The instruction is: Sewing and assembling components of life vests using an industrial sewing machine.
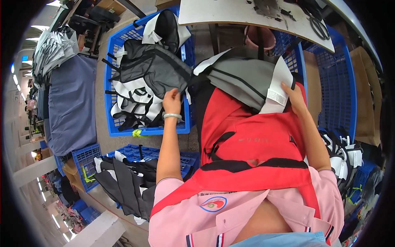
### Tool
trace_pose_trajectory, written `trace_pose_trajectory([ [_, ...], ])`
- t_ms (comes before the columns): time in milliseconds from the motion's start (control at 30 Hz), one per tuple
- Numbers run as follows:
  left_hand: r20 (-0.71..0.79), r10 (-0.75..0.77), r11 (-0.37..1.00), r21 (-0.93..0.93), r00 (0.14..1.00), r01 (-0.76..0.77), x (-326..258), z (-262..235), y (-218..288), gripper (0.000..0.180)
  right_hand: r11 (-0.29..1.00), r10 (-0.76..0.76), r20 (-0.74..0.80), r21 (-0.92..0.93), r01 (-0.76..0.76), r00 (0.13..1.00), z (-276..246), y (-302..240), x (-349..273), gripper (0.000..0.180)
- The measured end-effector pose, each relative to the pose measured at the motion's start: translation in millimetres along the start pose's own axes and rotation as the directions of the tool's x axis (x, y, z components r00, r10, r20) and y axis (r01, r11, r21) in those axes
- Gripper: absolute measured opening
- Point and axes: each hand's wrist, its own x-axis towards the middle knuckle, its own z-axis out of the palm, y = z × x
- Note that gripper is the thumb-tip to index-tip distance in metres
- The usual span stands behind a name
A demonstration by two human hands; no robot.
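Note:
A grey fabric piece (247, 76) with white edging and black trim lies across my lap over a red apron (255, 140). My right hand (295, 98) is closed on its white edge, thumb on top, beside a small white printed label (276, 96). To the left, my left hand (172, 102) has its fingers pinched at the lower edge of a dark grey fabric piece (166, 70). That piece rests on a heap of similar black, grey and white pieces in a blue plastic crate (110, 119). Part of each hand's grip is hidden.
A white worktable (214, 14) holds scissors (319, 26) at the far side. Beneath it stands a pink bucket (261, 39). Another blue crate (339, 78) is on the right. At lower left, dark fabric pieces (123, 181) spill over a blue crate. A blue-grey covered stack (73, 103) stands farther left.

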Motion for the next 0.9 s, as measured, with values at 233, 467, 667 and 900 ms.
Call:
trace_pose_trajectory([
  [233, 0.002, 0.43, 0.81, 0.44, 0.903, -0.387, 44, 70, 12, 0.045, 0.98, -0.179, -0.053, -0.096, 0.173, 0.982, 16, -21, -15, 0.033],
  [467, 0.045, 0.493, 0.869, -0.081, 0.869, -0.488, 58, 22, 128, 0.02, 0.886, -0.398, -0.182, -0.329, 0.326, 0.899, -92, -107, -67, 0.025],
  [667, 0.549, 0.407, 0.646, -0.738, 0.73, 0.195, -31, -70, 274, 0.025, 0.126, -0.266, -0.249, -0.967, -0.222, 0.931, -173, -194, -138, 0.029],
  [900, 0.747, 0.615, 0.722, -0.662, 0.254, 0.198, -82, -16, 382, 0.032, 0.531, -0.511, 0.714, -0.175, 0.829, 0.479, -21, -230, -113, 0.02],
])
